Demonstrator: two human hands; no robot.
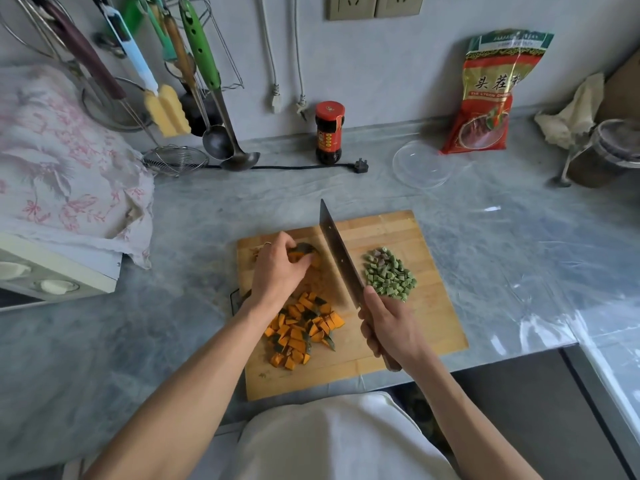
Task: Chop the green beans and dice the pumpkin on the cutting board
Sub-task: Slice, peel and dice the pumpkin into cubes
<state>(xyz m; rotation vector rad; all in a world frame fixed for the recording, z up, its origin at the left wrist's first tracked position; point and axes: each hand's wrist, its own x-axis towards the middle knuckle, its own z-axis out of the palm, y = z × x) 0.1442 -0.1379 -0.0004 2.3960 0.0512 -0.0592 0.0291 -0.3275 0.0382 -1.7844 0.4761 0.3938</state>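
Head view. A wooden cutting board (pixel 398 237) lies on the grey surface (pixel 180 306) at centre frame. The left hand (pixel 277 268), its grip curled, holds a pumpkin piece (pixel 304 251) at the board's upper left. The right hand (pixel 388 323), its grip wrapped around the handle, holds a cleaver (pixel 341 258) just right of that piece. Diced pumpkin (pixel 301 332) lies lower centre; chopped green beans (pixel 389 273) lie to the right of the blade.

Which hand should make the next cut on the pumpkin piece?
Right. The right hand already grips the cleaver, blade beside the pumpkin piece. The left hand holds that piece on the cutting board.
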